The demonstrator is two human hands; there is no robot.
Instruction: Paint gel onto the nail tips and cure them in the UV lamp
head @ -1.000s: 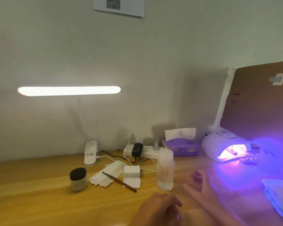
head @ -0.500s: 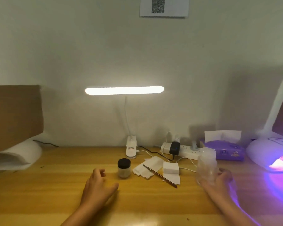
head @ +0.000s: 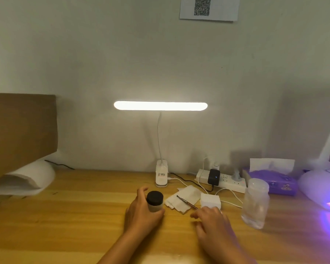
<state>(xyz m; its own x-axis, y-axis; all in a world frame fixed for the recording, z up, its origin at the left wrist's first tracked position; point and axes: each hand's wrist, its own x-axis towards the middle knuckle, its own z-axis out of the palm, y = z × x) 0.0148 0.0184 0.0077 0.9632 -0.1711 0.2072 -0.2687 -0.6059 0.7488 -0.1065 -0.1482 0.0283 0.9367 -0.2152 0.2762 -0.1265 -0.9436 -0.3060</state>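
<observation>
Jar [head: 154,203] stands upright, black lid up, mid-bench [head: 65,216]; the left hand [head: 141,210] is curled round it. Brush [head: 186,201] lies flat across the wipes [head: 181,195] at the jar's 3 o'clock, long axis running 10 to 4 o'clock. Its near end meets the fingers of the right hand [head: 211,220] (blurred; cannot tell whether they pinch it). Clear bottle [head: 255,202] stands apart at that hand's 2 o'clock. Open bench lies towards 9 o'clock. UV lamp [head: 320,189] glows at the 3 o'clock edge, cut off by the frame, interior illegible.
</observation>
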